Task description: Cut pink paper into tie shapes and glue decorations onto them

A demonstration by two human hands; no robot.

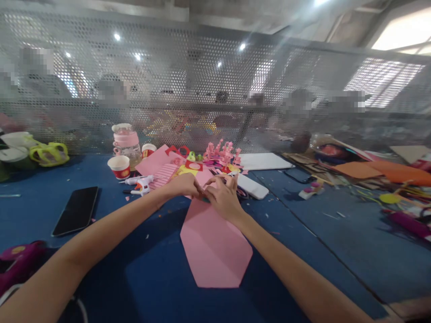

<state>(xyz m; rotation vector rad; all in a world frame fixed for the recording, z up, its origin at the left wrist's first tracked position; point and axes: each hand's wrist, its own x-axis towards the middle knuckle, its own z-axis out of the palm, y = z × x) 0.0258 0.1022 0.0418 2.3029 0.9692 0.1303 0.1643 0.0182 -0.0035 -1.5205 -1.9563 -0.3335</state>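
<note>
A pink many-sided sheet of card (215, 246) lies on the blue table, its far end under my hands. My left hand (186, 185) reaches in over that far end, fingers curled down and pressed together. My right hand (224, 197) meets it there, thumb and fingers bent in a pinch close to the left fingertips. Whatever small piece the fingers grip is hidden; a bit of green shows beneath them. Just beyond are pink paper flowers (222, 153) and a pink striped paper (164, 174). A white glue gun (142, 184) rests left of my left hand.
A black phone (76, 211) lies at left, with a paper cup (120, 167) and a pink-topped bottle (127, 146) behind it. A white slab-like object (253, 186) is right of my hands. Orange sheets (390, 171) and scraps cover the far right. A perforated metal screen (202, 89) borders the back.
</note>
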